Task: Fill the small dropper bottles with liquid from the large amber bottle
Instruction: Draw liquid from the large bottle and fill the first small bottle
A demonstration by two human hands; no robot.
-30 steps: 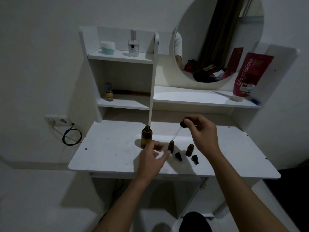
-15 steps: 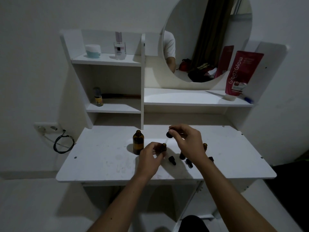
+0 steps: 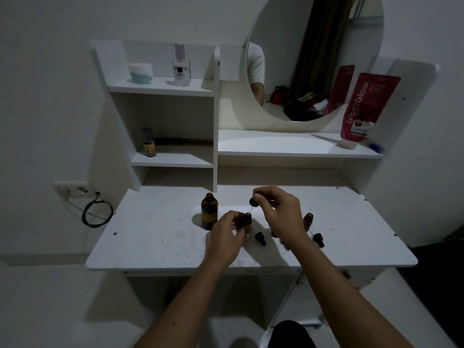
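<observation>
right hand (image 3: 281, 212) pinching dropper (image 3: 253, 202) has come down onto the small bottle (image 3: 247, 219) the left hand (image 3: 227, 234) grips, right of the large amber bottle (image 3: 209, 212); likely dispensing.

The bottle (image 3: 209, 212) left of the left hand (image 3: 227, 237) is amber. The dropper bulb (image 3: 253, 202) at the right hand's (image 3: 283, 214) fingertips is black, the desk (image 3: 155, 237) white.

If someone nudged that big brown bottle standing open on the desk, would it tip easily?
Probably somewhat: the large amber bottle stands tall on a narrow base, uncapped, so a knock might spill it. It looks like glass, likely stiff, smooth and breakable. Its fill level cannot be seen.
</observation>
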